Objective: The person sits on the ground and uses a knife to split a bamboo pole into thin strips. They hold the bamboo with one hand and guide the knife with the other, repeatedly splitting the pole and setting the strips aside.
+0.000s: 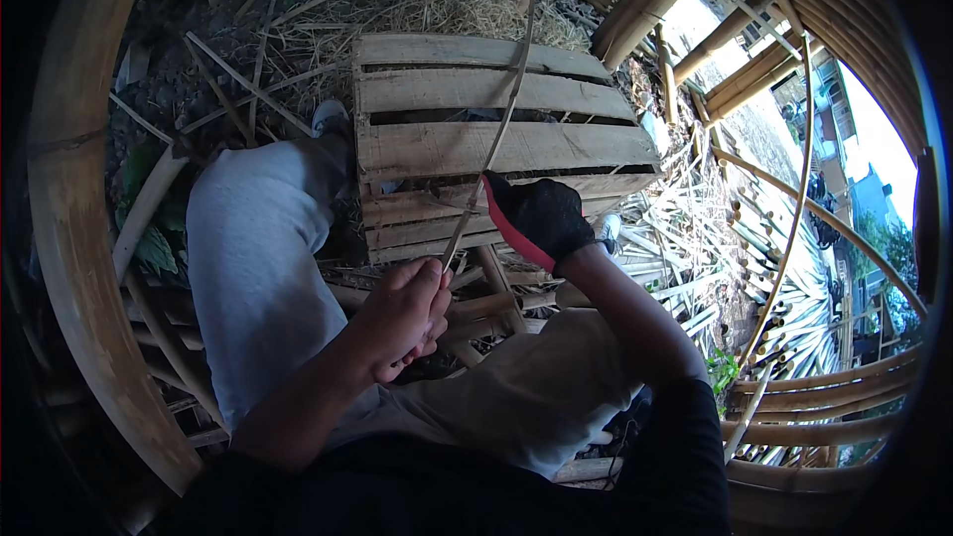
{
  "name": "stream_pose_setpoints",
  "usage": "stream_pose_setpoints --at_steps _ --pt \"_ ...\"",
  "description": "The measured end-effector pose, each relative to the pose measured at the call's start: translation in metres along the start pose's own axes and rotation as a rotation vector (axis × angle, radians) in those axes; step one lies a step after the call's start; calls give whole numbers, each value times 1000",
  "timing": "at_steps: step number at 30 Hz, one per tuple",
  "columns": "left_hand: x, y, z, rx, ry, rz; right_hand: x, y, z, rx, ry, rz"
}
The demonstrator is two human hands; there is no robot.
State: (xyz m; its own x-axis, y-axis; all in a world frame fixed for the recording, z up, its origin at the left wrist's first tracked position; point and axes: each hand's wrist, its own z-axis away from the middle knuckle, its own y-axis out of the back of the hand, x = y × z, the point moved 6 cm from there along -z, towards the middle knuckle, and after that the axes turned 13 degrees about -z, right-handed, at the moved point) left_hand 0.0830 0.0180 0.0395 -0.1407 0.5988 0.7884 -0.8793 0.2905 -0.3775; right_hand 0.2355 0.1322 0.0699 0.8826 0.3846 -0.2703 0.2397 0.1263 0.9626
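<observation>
A long thin bamboo strip [508,109] slants away from me over a slatted wooden crate [476,144]. Its near end sits in my bare left hand [405,313], whose fingers are closed round it. Farther up the strip is my right hand [541,218], in a black glove with a red palm side. That hand is bent with its fingertips against the strip and seems to pinch it; the glove's back hides most of the fingers. The crate stands just beyond my knees.
Thick bamboo poles [645,15] rise beyond the crate, and a curved pole [79,189] bounds the left side. Dry straw and shavings [447,15] lie behind the crate. Many cut bamboo lengths [804,308] are piled at right, near a thin upright bamboo strip [797,199].
</observation>
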Motion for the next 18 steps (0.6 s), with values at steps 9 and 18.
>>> stream_pose_setpoints --at_steps 9,18 --pt "-1 -3 3 -50 28 21 32 11 -11 -74 -90 -35" --pt "-2 -9 8 7 -10 -193 43 10 -7 -40 -90 -84"
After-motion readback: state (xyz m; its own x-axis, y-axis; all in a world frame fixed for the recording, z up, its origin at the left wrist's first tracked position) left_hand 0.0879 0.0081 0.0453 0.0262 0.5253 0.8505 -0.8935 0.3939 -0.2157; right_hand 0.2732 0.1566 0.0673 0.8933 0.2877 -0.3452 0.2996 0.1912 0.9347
